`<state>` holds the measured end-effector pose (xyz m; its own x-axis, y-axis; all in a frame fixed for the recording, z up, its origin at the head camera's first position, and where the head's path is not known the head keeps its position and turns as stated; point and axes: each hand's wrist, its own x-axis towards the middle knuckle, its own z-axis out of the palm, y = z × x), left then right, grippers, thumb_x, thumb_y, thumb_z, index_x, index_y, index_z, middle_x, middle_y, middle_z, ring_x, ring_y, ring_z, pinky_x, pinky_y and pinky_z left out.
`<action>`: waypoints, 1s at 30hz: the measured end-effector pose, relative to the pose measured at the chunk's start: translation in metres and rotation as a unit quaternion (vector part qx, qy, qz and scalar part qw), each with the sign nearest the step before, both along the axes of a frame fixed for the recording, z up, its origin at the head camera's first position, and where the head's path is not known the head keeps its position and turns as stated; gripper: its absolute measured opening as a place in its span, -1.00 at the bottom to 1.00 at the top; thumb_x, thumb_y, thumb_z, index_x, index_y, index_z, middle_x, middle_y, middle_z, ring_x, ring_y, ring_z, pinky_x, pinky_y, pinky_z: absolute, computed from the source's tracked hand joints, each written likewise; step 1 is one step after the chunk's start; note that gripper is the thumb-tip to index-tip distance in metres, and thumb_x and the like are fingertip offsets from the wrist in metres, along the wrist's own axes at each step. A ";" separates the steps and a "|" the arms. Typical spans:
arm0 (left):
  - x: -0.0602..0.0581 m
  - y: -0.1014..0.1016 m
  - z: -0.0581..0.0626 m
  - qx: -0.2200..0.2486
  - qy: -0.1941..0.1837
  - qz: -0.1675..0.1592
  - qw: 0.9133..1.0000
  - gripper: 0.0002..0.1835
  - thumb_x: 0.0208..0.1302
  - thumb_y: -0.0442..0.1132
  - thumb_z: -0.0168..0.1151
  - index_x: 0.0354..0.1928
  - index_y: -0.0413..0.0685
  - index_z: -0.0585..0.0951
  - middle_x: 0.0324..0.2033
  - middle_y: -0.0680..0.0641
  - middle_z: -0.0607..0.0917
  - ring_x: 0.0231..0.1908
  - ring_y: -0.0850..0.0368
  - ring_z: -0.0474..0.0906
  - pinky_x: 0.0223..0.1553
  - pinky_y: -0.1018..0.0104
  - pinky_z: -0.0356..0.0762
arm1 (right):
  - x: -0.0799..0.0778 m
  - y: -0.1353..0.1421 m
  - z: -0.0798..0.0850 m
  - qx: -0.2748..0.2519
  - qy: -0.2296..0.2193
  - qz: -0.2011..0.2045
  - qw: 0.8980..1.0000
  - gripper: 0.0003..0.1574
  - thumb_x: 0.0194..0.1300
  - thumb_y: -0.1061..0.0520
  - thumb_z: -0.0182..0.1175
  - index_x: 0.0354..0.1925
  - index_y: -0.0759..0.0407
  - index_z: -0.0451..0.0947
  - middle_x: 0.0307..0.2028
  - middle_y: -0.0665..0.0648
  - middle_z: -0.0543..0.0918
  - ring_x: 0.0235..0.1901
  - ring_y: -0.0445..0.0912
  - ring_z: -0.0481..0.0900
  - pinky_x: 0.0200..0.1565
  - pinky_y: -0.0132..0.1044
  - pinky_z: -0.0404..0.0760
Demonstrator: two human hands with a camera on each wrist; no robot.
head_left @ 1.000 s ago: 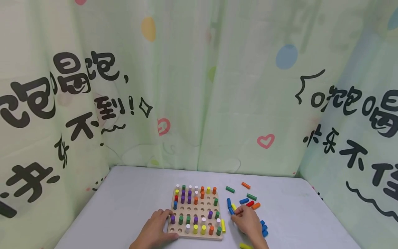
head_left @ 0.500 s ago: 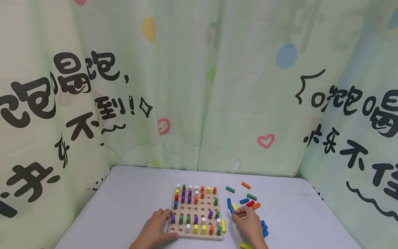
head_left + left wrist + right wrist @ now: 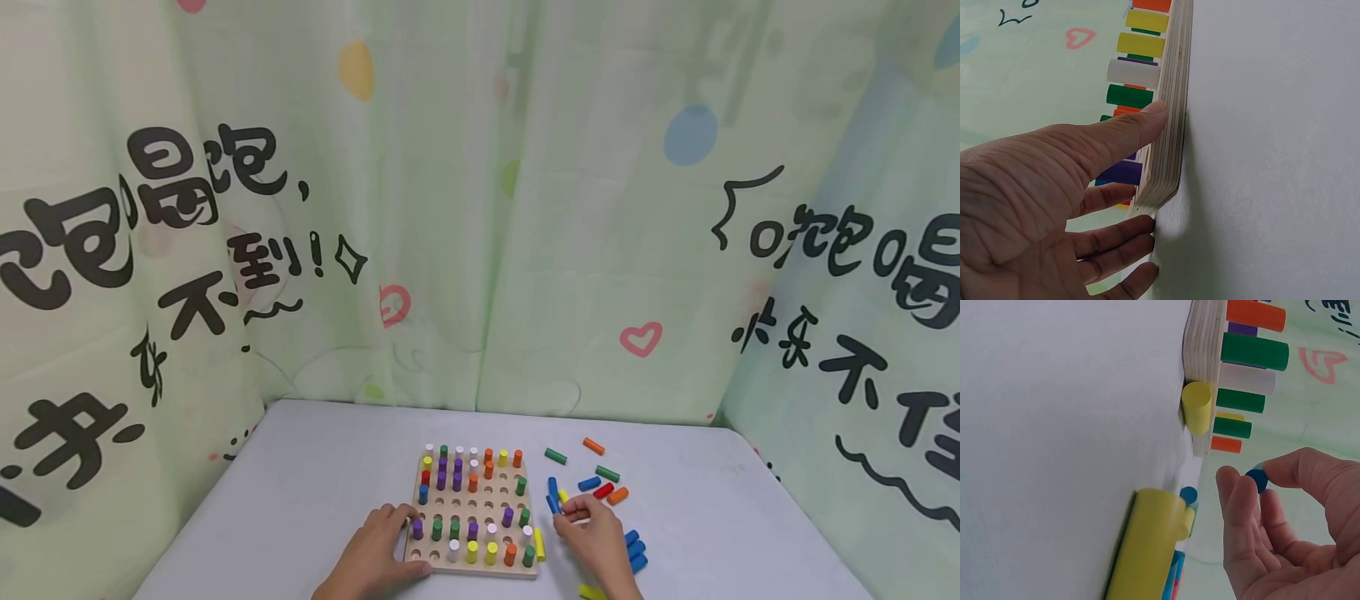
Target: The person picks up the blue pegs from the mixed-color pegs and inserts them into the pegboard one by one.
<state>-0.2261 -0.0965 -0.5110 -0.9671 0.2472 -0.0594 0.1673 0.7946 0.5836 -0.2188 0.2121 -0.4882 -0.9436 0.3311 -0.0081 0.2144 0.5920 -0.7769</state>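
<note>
A wooden pegboard with rows of coloured pegs lies on the table in the head view. My left hand holds its near left corner. In the left wrist view the thumb lies on the board's near edge, with the fingers around the left side. My right hand is right of the board. Seen end-on in the right wrist view, a blue peg is pinched between thumb and fingers. A yellow peg leans against the board's right side.
Loose pegs lie beyond the right hand, among them a red peg, an orange peg and a green peg. Several blue pegs sit right of the hand. Another yellow peg lies near the front. A printed curtain surrounds the table.
The blue peg at my right fingertips has shifted slightly left and turned, and the right fingers have changed position around it. My left hand and the board have stayed in place.
</note>
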 end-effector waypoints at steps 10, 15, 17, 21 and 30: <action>-0.001 0.000 0.001 0.001 -0.005 0.004 1.000 -0.29 -0.07 0.13 0.65 0.09 -0.01 0.60 -0.13 -0.06 0.56 -0.11 -0.05 0.47 0.11 -0.22 0.53 | 0.000 -0.007 0.005 -0.020 0.020 0.019 0.999 -0.78 0.22 0.25 0.44 -0.22 0.27 0.58 -0.33 0.13 0.62 -0.39 -0.08 0.54 -0.31 -0.29 0.66; -0.001 -0.001 0.000 0.001 -0.004 -0.002 1.000 -0.29 -0.06 0.13 0.64 0.09 -0.02 0.59 -0.14 -0.06 0.56 -0.12 -0.05 0.47 0.09 -0.22 0.53 | 0.000 -0.012 0.006 -0.030 0.021 0.025 0.999 -0.79 0.23 0.27 0.43 -0.21 0.28 0.58 -0.32 0.13 0.62 -0.38 -0.09 0.56 -0.30 -0.27 0.67; -0.001 -0.002 0.000 0.000 -0.003 -0.004 1.000 -0.29 -0.06 0.13 0.63 0.09 -0.03 0.59 -0.14 -0.06 0.55 -0.13 -0.04 0.46 0.08 -0.22 0.53 | 0.000 -0.013 0.006 -0.034 0.017 0.026 0.999 -0.78 0.24 0.27 0.43 -0.20 0.28 0.58 -0.32 0.13 0.62 -0.38 -0.09 0.56 -0.28 -0.27 0.67; -0.001 -0.002 0.000 -0.002 -0.002 -0.006 1.000 -0.29 -0.05 0.14 0.63 0.09 -0.03 0.59 -0.15 -0.06 0.55 -0.14 -0.04 0.46 0.06 -0.22 0.53 | 0.000 -0.016 0.007 -0.033 0.018 0.035 0.999 -0.78 0.24 0.26 0.44 -0.20 0.28 0.59 -0.32 0.12 0.62 -0.36 -0.09 0.56 -0.25 -0.26 0.68; -0.001 -0.001 -0.002 0.008 -0.006 -0.009 1.000 -0.29 -0.05 0.13 0.63 0.11 -0.04 0.59 -0.13 -0.08 0.56 -0.12 -0.06 0.47 0.08 -0.24 0.53 | 0.001 -0.023 0.012 -0.024 0.031 0.049 0.998 -0.80 0.22 0.25 0.44 -0.23 0.24 0.61 -0.34 0.08 0.63 -0.36 -0.10 0.54 -0.29 -0.29 0.63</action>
<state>-0.2272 -0.0975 -0.5128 -0.9616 0.2662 -0.0675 0.1746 0.7824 0.5978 -0.2175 0.1886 -0.4763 -0.9707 0.2374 0.0372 0.1079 0.5690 -0.8152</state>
